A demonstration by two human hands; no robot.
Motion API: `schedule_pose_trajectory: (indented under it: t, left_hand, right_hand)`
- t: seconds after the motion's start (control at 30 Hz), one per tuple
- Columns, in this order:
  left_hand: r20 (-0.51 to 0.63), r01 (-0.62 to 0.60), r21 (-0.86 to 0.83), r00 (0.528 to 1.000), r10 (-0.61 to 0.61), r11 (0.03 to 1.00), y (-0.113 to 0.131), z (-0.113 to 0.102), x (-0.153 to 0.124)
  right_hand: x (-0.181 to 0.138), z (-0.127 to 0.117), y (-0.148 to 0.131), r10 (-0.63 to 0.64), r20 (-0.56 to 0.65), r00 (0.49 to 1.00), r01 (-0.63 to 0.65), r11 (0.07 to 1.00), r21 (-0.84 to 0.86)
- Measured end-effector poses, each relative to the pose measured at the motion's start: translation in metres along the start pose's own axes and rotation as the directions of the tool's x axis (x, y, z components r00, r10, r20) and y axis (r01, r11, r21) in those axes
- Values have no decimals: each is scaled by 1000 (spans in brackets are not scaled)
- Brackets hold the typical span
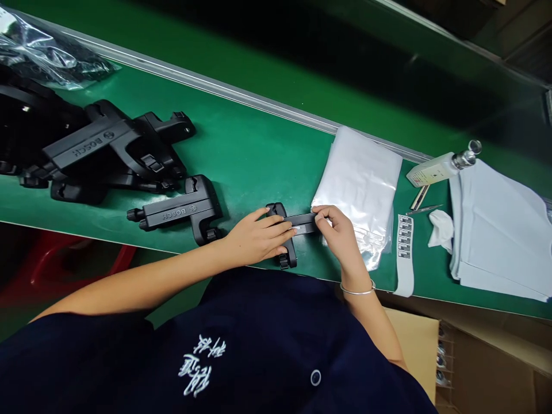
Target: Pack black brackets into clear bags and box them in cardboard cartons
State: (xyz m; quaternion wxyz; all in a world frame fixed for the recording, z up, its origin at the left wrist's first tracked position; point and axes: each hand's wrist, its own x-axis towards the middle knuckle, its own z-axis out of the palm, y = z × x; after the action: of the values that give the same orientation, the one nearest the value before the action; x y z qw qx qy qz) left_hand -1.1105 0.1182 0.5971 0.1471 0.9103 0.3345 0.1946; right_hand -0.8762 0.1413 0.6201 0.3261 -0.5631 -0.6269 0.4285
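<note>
A black plastic clamp bracket point(304, 223) lies on the green bench in front of me, with a small white label on its bar. My left hand point(259, 234) rests flat over its wide end, fingers stretched across it. At the bar's other end, my right hand point(335, 225) has thumb and fingers closed around the tip. To the left sits a similar bracket marked BOSCH point(176, 210), apart from my hand. A stack of clear plastic bags point(360, 184) lies just beyond my right hand.
More black BOSCH brackets point(92, 144) are piled at left, near a filled plastic bag point(47, 54). On the right are a label strip point(404, 253), a bottle point(435, 169), tweezers point(425, 209), a crumpled white wad point(440, 229) and white sheets point(502, 230). A cardboard box point(414, 345) stands below the bench.
</note>
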Motion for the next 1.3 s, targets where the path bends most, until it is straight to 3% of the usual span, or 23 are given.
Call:
schedule_pose_trajectory:
  t: [0.23,0.37,0.5,0.6,0.63,0.7,0.77,0.87,0.93,1.07,1.17,1.23,1.3]
  left_hand:
    - [107,-25,-15,994,26,1000,9,-6,25]
    - [173,9,-17,985,-6,1000,9,-11,20]
    - [88,35,-119,996,-24,992,-1,-17,-9]
    - [-76,159,-182,982,-175,970,-5,-20,-29]
    - [-147,247,-213,949,-281,945,-3,-20,-32]
    - [-250,415,-327,828,-502,849,4,-15,-35]
    - [-259,496,-474,711,-654,727,13,-6,-32]
    - [-216,504,-608,638,-739,613,23,9,-22]
    - [-161,483,-665,653,-740,570,24,14,-11]
    - [36,415,-778,779,-625,472,26,8,27]
    - [133,373,-814,866,-481,446,45,-2,66]
    - [202,359,-807,914,-353,468,62,-5,94]
    - [256,331,-775,943,-212,538,76,-2,122]
  right_hand:
    - [-1,-1,-5,-39,20,999,41,996,-82]
    - [0,0,-6,-39,30,999,42,995,-96]
    - [-2,-2,-3,-59,33,998,62,993,-99]
    - [-6,-7,0,-131,44,990,136,983,-127]
    - [-7,-8,1,-175,75,982,185,967,-174]
    - [-7,-9,1,-248,180,952,294,904,-310]
    - [-7,-6,1,-271,300,914,383,817,-430]
    - [-13,1,-3,-309,336,890,448,732,-514]
    - [-24,2,-6,-376,272,886,464,714,-525]
    - [-57,-19,-4,-432,41,901,401,792,-460]
    - [-88,-53,6,-180,-102,978,150,957,-249]
    - [-108,-74,16,21,-37,999,-21,1000,12]
    - [-128,-86,29,100,28,995,-104,960,259]
